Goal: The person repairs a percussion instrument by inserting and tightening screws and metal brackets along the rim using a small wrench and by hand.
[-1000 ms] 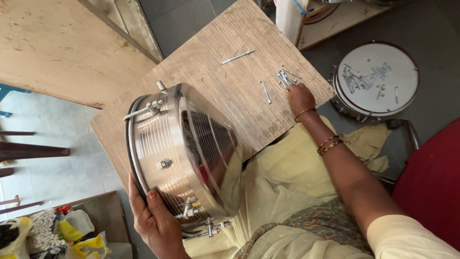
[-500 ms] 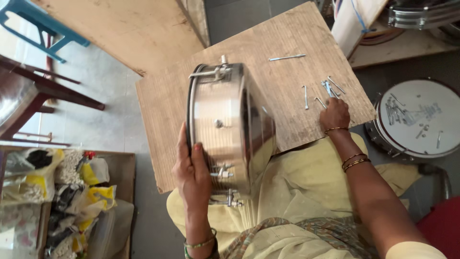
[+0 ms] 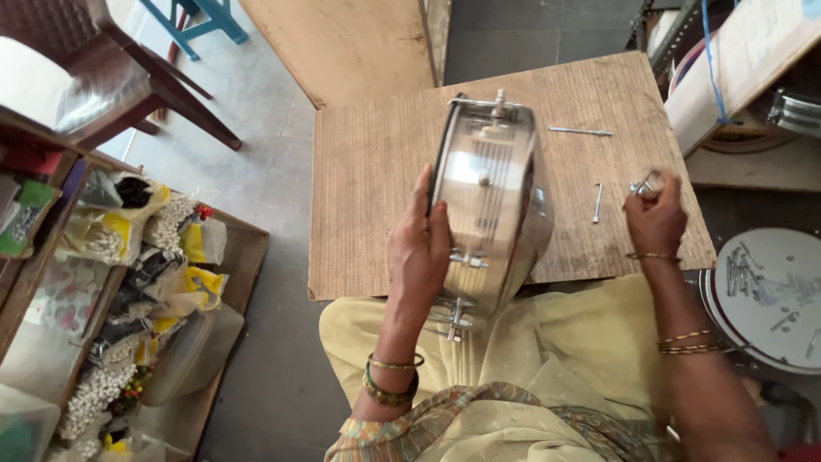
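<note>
Head view, item one: your left hand (image 3: 419, 248) is clasped on the rim of a steel drum shell (image 3: 489, 201), which stands on edge, its lower edge against your lap and the plywood board (image 3: 376, 171). Item two: your right hand (image 3: 654, 218) is closed round a few metal tension rods (image 3: 643, 183) (count unclear). Item three: loose rods (image 3: 581, 131) on the board; white drumhead (image 3: 770, 295) with more hardware at right. Risk, as a judgement: the shell, balanced on edge under one hand, could roll or tip; a rod could slip from the pinch.
</note>
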